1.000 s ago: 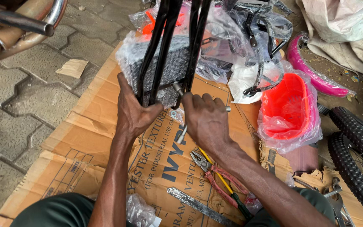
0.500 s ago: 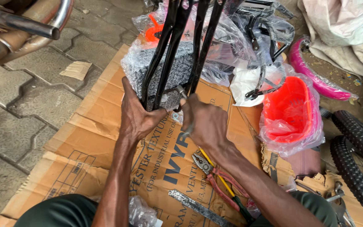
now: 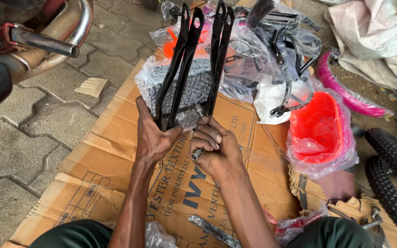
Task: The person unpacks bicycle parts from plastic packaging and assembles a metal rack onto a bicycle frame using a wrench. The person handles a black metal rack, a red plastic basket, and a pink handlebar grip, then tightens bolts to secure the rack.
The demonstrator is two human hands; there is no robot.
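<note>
A black bicycle frame part (image 3: 184,69) with paired flat stays stands upright on a sheet of brown cardboard (image 3: 93,170). My left hand (image 3: 155,135) grips the lower end of its left pair of stays. My right hand (image 3: 214,149) is closed around a metal tool (image 3: 197,154) whose shaft points up at the base of the frame part, between the stays. A block wrapped in bubble wrap (image 3: 194,89) lies just behind the stays.
An orange plastic basket in clear wrap (image 3: 320,131) sits to the right, with a pink mudguard (image 3: 350,98), black tyres (image 3: 391,183) and bagged black parts (image 3: 276,55) around it. A motorbike exhaust and footrest (image 3: 47,41) are at the upper left, over paving stones. A flat metal tool (image 3: 212,229) lies near my knees.
The frame part has swung more upright and nearer to me. My right hand has shifted from the cardboard up to the frame's base, fist closed on the tool. The pliers have dropped out of view.
</note>
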